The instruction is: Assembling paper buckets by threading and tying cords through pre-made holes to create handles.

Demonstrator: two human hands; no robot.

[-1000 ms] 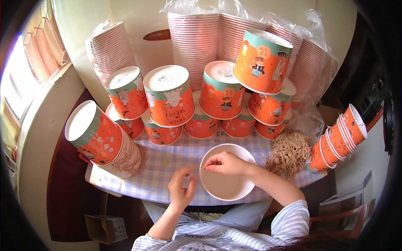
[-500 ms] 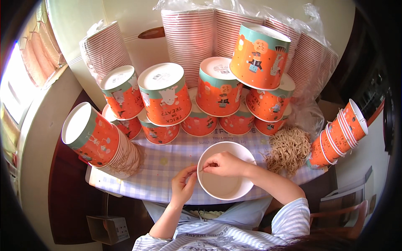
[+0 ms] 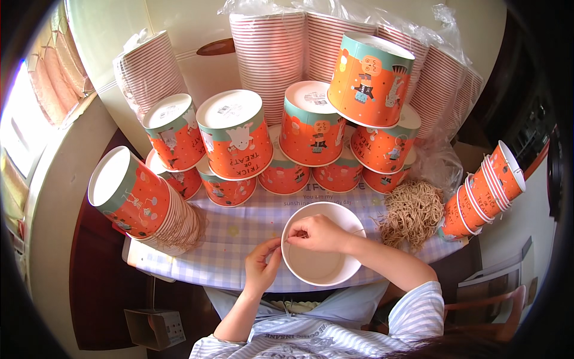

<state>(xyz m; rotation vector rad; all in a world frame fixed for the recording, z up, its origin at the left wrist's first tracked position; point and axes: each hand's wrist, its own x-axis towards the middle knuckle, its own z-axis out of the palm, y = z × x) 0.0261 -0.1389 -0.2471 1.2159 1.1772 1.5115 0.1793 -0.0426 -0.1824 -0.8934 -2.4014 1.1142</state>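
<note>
A paper bucket [image 3: 320, 269], white inside, stands open side up at the table's front edge. My right hand [image 3: 320, 232] reaches into it, fingertips pinched together against the left inner wall. Outside that same wall, my left hand [image 3: 262, 263] has thumb and fingers drawn together close to the rim. What lies between the fingertips of either hand is too small to make out. A thin brown strand [image 3: 359, 231] shows at the bucket's right rim. Just right of the bucket lies a tangled heap of brown twine pieces [image 3: 412, 212].
Orange-and-green printed buckets [image 3: 233, 140] stand upside down in stacked rows behind. A leaning stack of nested buckets [image 3: 137, 197] is at the left, another [image 3: 484, 194] at the right. Tall plastic-wrapped bucket stacks [image 3: 269, 60] line the back. A checked cloth [image 3: 239, 221] covers the table.
My right hand has shifted very slightly left and up inside the bucket. My left hand stays almost still at the outer wall, and the bucket has not moved noticeably.
</note>
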